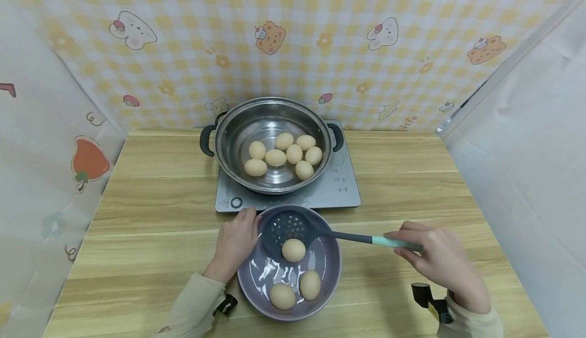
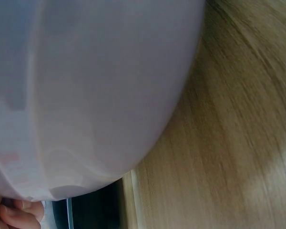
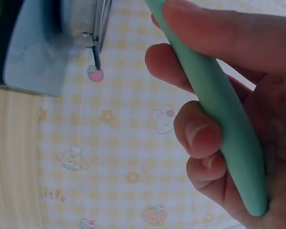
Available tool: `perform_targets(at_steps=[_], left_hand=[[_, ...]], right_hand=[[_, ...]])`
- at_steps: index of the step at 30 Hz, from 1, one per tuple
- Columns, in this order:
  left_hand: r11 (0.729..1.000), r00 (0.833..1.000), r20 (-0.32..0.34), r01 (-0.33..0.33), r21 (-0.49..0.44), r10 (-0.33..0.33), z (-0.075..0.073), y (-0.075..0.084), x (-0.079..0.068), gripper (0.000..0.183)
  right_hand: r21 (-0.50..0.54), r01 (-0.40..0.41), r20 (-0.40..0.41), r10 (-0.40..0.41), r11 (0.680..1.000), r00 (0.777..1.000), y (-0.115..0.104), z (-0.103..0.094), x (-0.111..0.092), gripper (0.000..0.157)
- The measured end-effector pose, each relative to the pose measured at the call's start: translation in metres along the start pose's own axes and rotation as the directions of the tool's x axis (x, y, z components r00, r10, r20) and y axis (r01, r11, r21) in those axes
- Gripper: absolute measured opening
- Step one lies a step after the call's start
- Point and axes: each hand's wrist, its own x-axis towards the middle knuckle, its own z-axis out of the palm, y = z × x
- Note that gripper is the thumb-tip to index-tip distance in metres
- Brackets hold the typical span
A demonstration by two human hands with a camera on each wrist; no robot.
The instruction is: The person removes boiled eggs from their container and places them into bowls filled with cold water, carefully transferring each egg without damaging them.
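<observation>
My right hand point(image 1: 435, 256) grips the mint-green handle point(image 3: 219, 105) of a dark slotted spoon point(image 1: 350, 236), fingers wrapped round it. The perforated head is tilted inside a purple bowl point(image 1: 336, 277). One egg point(image 1: 293, 250) lies at the near edge of that head, over the bowl. Two more eggs, one on the left point(image 1: 282, 296) and one on the right point(image 1: 310, 284), rest on the bowl's bottom. With my left hand point(image 1: 235, 244) I hold the bowl's upper-left rim; its fingertips point(image 2: 21, 217) show at the rim in the left wrist view.
Behind the bowl, a steel pot point(image 1: 274, 188) with black handles stands on a flat cooktop point(image 1: 348, 175); several eggs point(image 1: 275, 157) lie in it. The wooden table point(image 1: 155, 216) meets a checked cloth point(image 1: 297, 73) at the back and white sheets point(image 1: 526, 140) at the sides.
</observation>
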Motion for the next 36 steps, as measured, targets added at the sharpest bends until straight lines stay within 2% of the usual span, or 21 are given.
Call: perform_targets(at_steps=[10, 15, 17, 22, 28, 33, 36], left_hand=[[1.0, 1.0, 0.005, -0.002, -0.003, 0.002, 0.0, 0.0, 0.0, 0.019], [1.0, 1.0, -0.016, -0.012, -0.003, 0.012, 0.0, 0.0, 0.0, 0.019], [1.0, 1.0, -0.023, -0.019, -0.005, 0.019, 0.0, 0.0, 0.0, 0.018], [1.0, 0.999, -0.039, -0.029, -0.007, 0.029, 0.002, -0.001, 0.0, 0.019], [1.0, 0.999, -0.041, -0.029, -0.006, 0.028, 0.002, -0.002, 0.0, 0.019], [1.0, 1.0, 0.018, 0.004, -0.03, -0.003, 0.0, -0.002, -0.001, 0.012], [0.999, 1.0, 0.023, 0.018, -0.032, -0.017, -0.001, -0.002, -0.001, 0.008]], right_hand=[[0.0, 0.022, 0.003, -0.022, 1.0, 1.0, 0.002, 0.006, 0.002, 0.036], [0.018, 0.054, -0.006, -0.054, 0.998, 0.999, 0.003, 0.006, 0.004, 0.015], [0.024, 0.071, -0.024, -0.07, 0.997, 0.997, 0.004, 0.006, 0.005, 0.015], [0.025, 0.12, -0.094, -0.117, 0.993, 0.989, 0.005, 0.007, 0.007, 0.04], [0.084, 0.159, -0.136, -0.147, 0.984, 0.98, 0.01, 0.005, 0.008, 0.04], [0.198, 0.128, -0.13, -0.104, 0.972, 0.986, 0.016, 0.004, 0.008, 0.043], [0.25, 0.105, -0.141, -0.071, 0.963, 0.987, 0.016, 0.006, 0.011, 0.043]])
